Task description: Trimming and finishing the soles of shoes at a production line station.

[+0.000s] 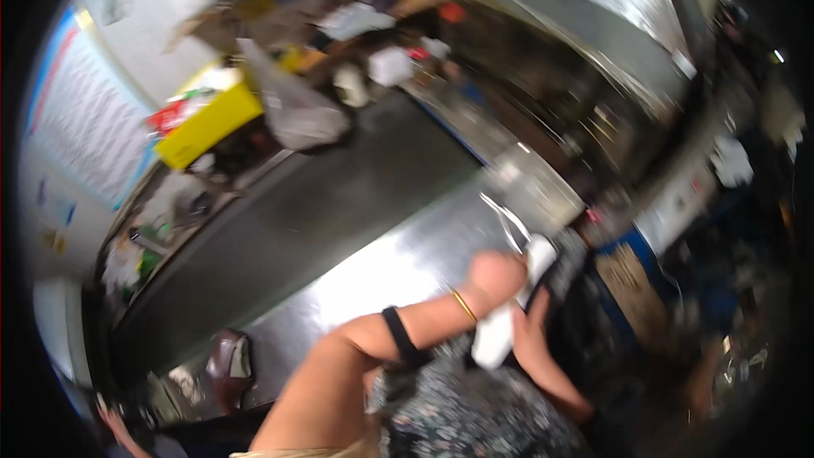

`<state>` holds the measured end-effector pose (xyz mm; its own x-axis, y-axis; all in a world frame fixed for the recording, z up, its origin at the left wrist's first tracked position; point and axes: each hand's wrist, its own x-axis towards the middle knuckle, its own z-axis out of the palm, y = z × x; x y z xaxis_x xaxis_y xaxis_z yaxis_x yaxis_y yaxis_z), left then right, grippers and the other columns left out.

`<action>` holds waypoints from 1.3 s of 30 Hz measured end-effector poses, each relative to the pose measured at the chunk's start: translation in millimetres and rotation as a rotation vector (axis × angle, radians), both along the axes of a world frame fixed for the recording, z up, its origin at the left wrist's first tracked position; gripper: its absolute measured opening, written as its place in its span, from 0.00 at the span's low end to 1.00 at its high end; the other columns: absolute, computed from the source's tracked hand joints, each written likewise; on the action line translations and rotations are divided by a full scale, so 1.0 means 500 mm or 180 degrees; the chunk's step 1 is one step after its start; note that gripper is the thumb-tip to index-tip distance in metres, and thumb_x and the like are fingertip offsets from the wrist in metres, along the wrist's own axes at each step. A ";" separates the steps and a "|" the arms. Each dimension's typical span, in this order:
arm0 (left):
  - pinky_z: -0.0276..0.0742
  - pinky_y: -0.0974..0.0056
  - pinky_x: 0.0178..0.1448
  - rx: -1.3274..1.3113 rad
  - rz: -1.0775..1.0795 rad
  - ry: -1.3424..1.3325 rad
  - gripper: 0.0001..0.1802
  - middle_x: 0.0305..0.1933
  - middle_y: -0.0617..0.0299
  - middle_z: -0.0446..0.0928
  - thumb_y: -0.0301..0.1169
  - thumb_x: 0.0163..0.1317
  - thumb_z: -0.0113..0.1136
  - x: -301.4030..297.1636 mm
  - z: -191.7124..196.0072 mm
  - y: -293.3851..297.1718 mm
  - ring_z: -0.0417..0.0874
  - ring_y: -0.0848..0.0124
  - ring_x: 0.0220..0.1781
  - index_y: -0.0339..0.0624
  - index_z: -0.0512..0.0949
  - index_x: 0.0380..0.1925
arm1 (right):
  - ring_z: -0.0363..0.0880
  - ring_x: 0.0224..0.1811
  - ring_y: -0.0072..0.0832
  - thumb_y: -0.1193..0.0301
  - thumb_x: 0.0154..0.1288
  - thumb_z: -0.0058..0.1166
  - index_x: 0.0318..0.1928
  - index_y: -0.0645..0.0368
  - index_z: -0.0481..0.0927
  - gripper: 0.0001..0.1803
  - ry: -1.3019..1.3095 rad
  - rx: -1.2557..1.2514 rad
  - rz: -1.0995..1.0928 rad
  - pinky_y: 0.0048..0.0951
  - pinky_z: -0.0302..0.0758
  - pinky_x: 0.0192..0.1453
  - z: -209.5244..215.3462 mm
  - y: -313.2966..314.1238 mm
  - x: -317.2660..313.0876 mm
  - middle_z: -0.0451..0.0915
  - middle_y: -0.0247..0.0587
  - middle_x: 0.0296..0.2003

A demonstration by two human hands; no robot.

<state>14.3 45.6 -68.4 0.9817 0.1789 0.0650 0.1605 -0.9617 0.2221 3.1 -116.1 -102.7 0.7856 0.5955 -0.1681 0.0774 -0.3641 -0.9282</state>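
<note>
My left hand [498, 278], with a gold bangle and a black band on its forearm, is closed in a fist over a long white thing [493, 341]. Blur hides what exactly it grips. Beyond the fist, a thin pale curved piece [506, 222] sticks out; its kind is unclear. My right hand [531, 335] holds the white thing from the right side, close to my body and the dark flowered cloth [475, 407] over my lap. Both hands are just off the near edge of a shiny metal table [365, 276].
A maroon shoe [229, 371] rests at the table's left end. Past the table runs a dark belt-like surface [314, 195]. A yellow box [212, 125] and a plastic bag [297, 110] stand behind it. Another person's hand [119, 428] shows at lower left.
</note>
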 end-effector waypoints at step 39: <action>0.73 0.65 0.43 -0.4284 0.0902 0.0047 0.22 0.36 0.62 0.79 0.45 0.70 0.59 -0.232 -0.103 -0.046 0.78 0.73 0.39 0.36 0.75 0.48 | 0.55 0.75 0.48 0.63 0.78 0.42 0.75 0.71 0.39 0.39 -0.0126 0.0656 -0.0290 0.38 0.54 0.76 -0.049 -0.030 -0.003 0.52 0.65 0.72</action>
